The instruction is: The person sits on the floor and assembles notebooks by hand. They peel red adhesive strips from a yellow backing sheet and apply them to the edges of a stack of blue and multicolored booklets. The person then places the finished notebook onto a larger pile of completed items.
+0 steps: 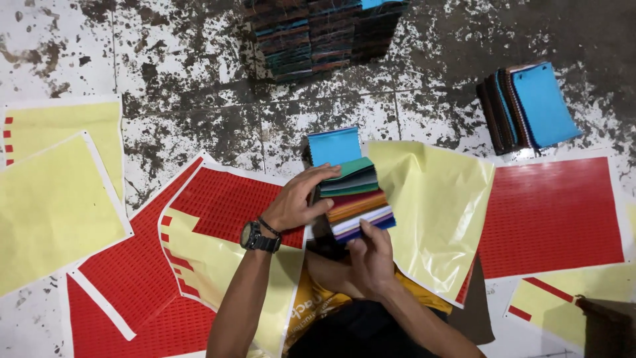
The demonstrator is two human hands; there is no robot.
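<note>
Far to the left of the hands, two pale yellow sheets (56,192) lie flat on the floor, and their edges overlap. Closer in, red sheets with tiny dots (142,265) and a yellow one with red marks (199,252) sit right under the left arm, so there is little open room there. Above the hands, the stained grey floor (192,99) is bare up to a dark pile of cloth books (318,36) at the top. The left hand (295,202), with a black watch (255,237) on its wrist, is curled over the left side of a fat stack of colour cloth pieces (354,195). Its fingers lie on the green and grey pieces, and its thumb presses the edge. The stack fans open, with a bright blue piece on top and orange, white and purple ones lower down. The right hand (371,255) is just under the stack, fingers bent and touching its bottom edge. To the right of the hands lies a crinkled yellow sheet (430,212), then a big red sheet (550,212). Up and to the right sits another small blue-topped stack (536,106), well apart.
</note>
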